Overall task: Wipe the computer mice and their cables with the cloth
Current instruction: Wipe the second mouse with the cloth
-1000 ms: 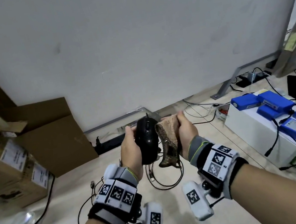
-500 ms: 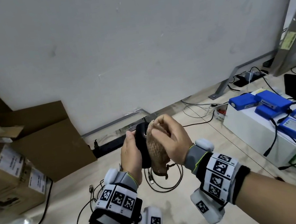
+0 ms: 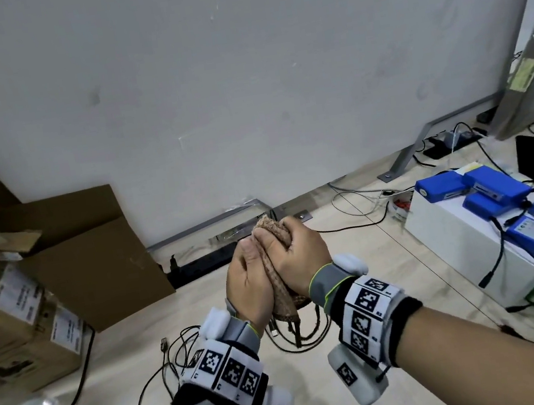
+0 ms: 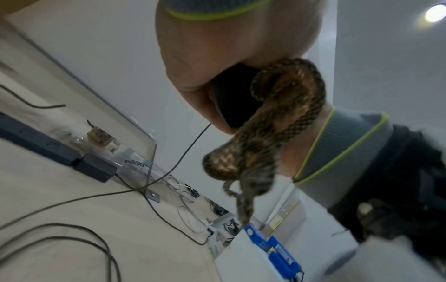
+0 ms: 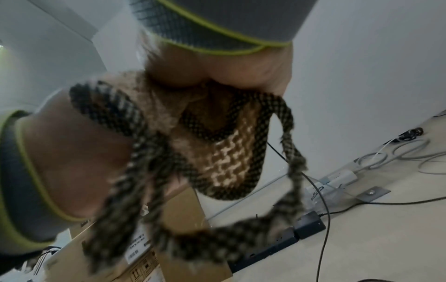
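My left hand (image 3: 247, 279) grips a black computer mouse (image 4: 231, 99), which the head view hides behind the cloth and both hands. My right hand (image 3: 298, 260) grips a brown patterned cloth (image 3: 275, 270) and presses it against the mouse. In the left wrist view the cloth (image 4: 265, 137) hangs below the mouse. In the right wrist view the cloth (image 5: 217, 152) fills the middle, blurred, with its loose ends dangling. The mouse's thin black cable (image 4: 188, 148) drops to the floor, and cable loops (image 3: 292, 337) lie below my hands.
Cardboard boxes (image 3: 21, 308) stand at the left. A white box (image 3: 465, 242) with blue battery packs (image 3: 485, 187) and wires stands at the right. A black power strip (image 3: 198, 264) lies along the white wall. More cables (image 3: 166, 373) lie on the beige floor.
My right hand has brought the cloth from beside the mouse onto it, covering it. Both hands are now pressed together around the mouse.
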{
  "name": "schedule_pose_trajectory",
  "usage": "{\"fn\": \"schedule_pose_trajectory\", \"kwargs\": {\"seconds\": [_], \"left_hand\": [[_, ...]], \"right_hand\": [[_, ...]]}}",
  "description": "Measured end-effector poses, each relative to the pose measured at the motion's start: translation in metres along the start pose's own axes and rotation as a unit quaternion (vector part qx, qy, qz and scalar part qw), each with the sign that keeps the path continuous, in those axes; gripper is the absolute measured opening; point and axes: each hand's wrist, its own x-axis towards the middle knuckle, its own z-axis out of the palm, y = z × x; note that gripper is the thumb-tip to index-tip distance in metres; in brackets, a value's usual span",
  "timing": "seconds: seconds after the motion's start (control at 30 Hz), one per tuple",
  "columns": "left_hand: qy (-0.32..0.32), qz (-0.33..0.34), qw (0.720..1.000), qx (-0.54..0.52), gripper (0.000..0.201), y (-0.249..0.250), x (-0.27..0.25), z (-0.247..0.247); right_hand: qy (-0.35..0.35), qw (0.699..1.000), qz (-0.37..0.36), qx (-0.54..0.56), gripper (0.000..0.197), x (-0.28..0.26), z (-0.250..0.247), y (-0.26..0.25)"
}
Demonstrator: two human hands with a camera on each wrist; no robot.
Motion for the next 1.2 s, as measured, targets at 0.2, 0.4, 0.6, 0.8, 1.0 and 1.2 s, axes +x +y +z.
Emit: {"fn": "schedule_pose_trajectory", "kwargs": {"seconds": [0.2, 0.4, 0.6, 0.8, 1.0, 1.2], "left_hand": [[-0.036, 0.084, 0.993, 0.07, 0.032, -0.016, -0.002, -0.008], [-0.032, -0.007, 0.999, 0.008, 0.051, -0.008, 0.001, -0.005], [-0.064, 0.039, 0.997, 0.031, 0.067, -0.009, 0.005, -0.009], [-0.116, 0.103, 0.982, 0.112, 0.054, 0.0, 0.002, -0.016], [-0.227, -0.163, 0.958, -0.066, 0.03, 0.017, -0.001, -0.011], [-0.304, -0.062, 0.942, 0.128, 0.071, 0.008, 0.001, -0.028]], "right_hand": [[-0.049, 0.996, 0.05, 0.063, 0.047, 0.023, -0.009, 0.002], [-0.039, 0.989, 0.096, 0.107, 0.048, 0.015, -0.002, 0.009], [-0.044, 0.997, 0.05, 0.038, 0.039, -0.006, 0.01, 0.006], [-0.051, 0.976, 0.167, 0.132, 0.053, 0.028, 0.0, 0.017], [0.004, 0.917, 0.296, 0.269, 0.062, 0.036, -0.006, 0.031], [0.035, 0.951, 0.247, 0.182, 0.046, 0.032, 0.002, 0.037]]}}
